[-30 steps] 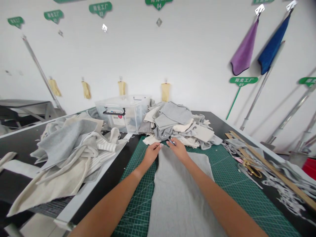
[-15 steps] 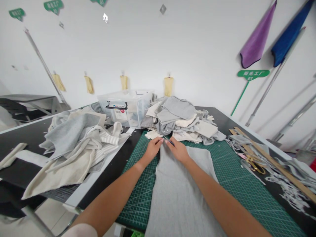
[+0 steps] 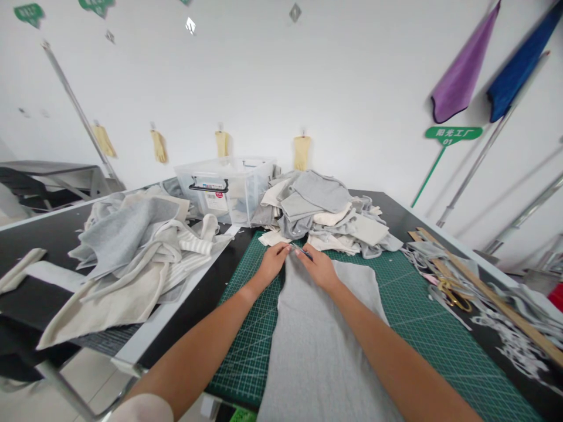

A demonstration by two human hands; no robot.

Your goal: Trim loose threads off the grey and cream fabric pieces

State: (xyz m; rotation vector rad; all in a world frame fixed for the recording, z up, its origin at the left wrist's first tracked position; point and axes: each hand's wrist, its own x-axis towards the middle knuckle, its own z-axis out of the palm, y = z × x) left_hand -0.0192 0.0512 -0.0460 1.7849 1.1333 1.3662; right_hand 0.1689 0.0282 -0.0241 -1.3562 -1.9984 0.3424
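One clear bin (image 3: 200, 204) holds pale cloth (image 3: 240, 202), fabric heaps (image 3: 325, 193) on either side; left fingers (image 3: 281, 249) pinch the gray panel (image 3: 316, 340) corner, right fingers (image 3: 304, 258) a dark tool (image 3: 309, 255).

A purple towel (image 3: 464, 70) and a blue towel (image 3: 519, 76) hang at upper right; a yellow glove (image 3: 159, 146) hangs left of centre.

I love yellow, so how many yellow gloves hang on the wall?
4: a glove by the left pole, one further right, one above the clear box, one above the cloth pile. More may hide.
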